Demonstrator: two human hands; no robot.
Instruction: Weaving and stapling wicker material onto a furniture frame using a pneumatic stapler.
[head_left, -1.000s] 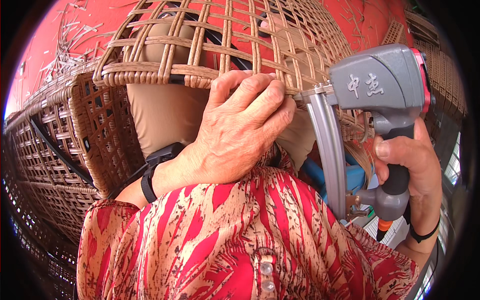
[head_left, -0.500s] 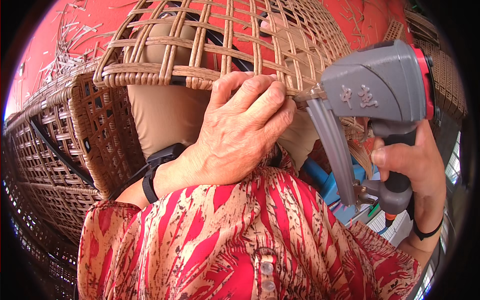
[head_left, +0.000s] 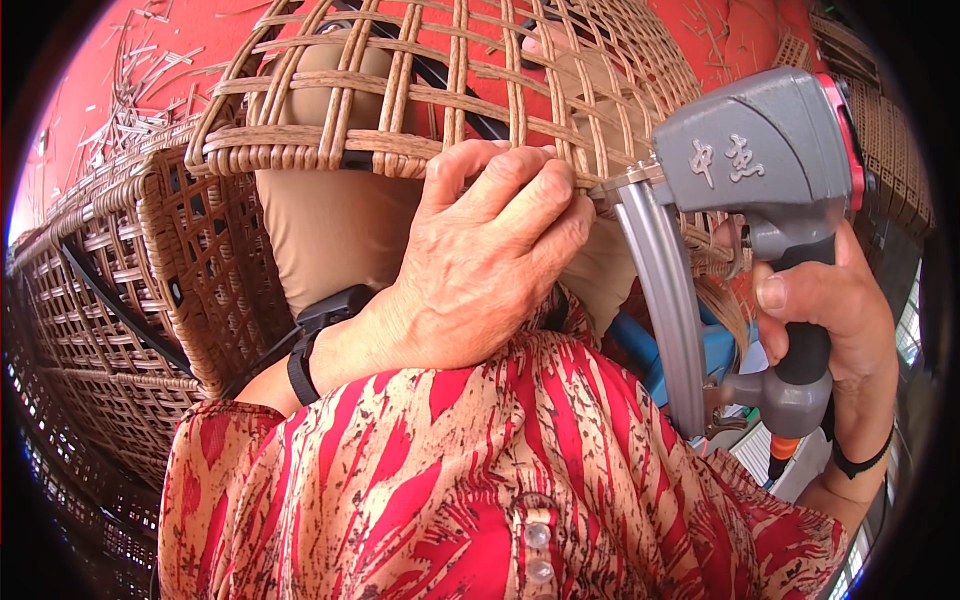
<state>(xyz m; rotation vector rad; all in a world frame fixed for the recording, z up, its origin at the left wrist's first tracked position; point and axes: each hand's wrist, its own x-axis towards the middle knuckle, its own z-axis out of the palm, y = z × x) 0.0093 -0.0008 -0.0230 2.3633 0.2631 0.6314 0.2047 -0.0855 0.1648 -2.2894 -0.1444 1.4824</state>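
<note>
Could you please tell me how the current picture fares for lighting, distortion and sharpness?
Head view: fisheye distortion bows the dark basket at left; same view, the floor washes out pale toward the left rim; also in the head view, the left hand and tool look fairly sharp.

The left hand (head_left: 490,250) blocks the middle of the near edge of the woven panel (head_left: 457,100). The gray nail gun (head_left: 760,150) blocks just right of it. A hand could reach the edge toward the left corner, but a brown basket (head_left: 155,270) stands beside that corner. A knee (head_left: 335,95) sits behind some holes.
</note>
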